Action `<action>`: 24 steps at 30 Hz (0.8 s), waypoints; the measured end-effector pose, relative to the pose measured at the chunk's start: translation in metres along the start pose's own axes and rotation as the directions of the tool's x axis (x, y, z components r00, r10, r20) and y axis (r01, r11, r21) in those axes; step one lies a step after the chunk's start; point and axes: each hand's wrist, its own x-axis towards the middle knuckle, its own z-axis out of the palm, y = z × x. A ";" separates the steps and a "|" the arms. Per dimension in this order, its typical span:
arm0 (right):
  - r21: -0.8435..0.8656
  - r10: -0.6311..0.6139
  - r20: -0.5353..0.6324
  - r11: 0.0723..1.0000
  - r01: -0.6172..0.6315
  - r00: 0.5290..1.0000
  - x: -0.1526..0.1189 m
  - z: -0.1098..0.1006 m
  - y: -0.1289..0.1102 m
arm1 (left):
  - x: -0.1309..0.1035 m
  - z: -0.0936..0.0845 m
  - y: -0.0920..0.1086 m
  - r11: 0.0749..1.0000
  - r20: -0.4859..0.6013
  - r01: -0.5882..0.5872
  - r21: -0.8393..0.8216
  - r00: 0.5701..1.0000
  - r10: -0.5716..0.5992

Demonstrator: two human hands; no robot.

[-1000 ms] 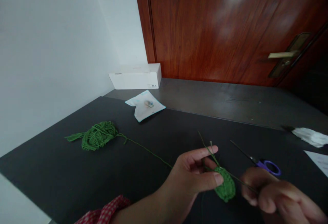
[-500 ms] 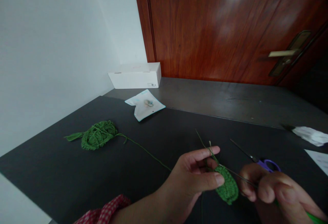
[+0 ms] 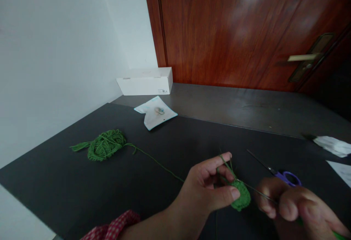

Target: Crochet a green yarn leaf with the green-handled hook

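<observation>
Between thumb and fingers, my left hand [image 3: 207, 187] pinches a small green crocheted piece [image 3: 241, 197], with yarn looped over the raised index finger. My right hand [image 3: 297, 203] is closed around a thin metal hook [image 3: 259, 192] with a green handle, partly hidden by the palm. The hook's tip is at the top edge of the green piece, among the yarn strands. A green yarn strand [image 3: 156, 160] runs from my left hand to a loose green yarn bundle [image 3: 106, 145] on the left of the dark table.
Purple-handled scissors [image 3: 286, 177] lie just beyond my right hand. A white packet [image 3: 156, 112] and a white box [image 3: 145, 82] sit farther back. At the right edge are a white crumpled item [image 3: 333, 145] and a paper sheet [image 3: 341, 170].
The hook's tip has drawn back from beside the left index finger to the piece's top edge. The green piece has tilted and shifted slightly, and the left index finger is a little lower left.
</observation>
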 end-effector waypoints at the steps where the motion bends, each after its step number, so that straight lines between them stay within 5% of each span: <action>1: 0.001 -0.004 0.010 1.000 0.004 1.000 0.000 -0.001 0.000 | 0.000 0.000 0.000 1.000 -0.010 -0.004 0.006 1.000 0.004; 15: 0.000 -0.028 0.089 1.000 0.028 0.996 0.002 -0.003 0.000 | 0.001 -0.005 -0.001 0.997 0.008 0.022 0.071 1.000 -0.022; 24: 0.115 0.122 0.031 0.986 -0.125 0.992 0.000 0.000 0.002 | 0.000 -0.003 -0.002 0.987 0.040 0.130 -0.091 0.991 -0.127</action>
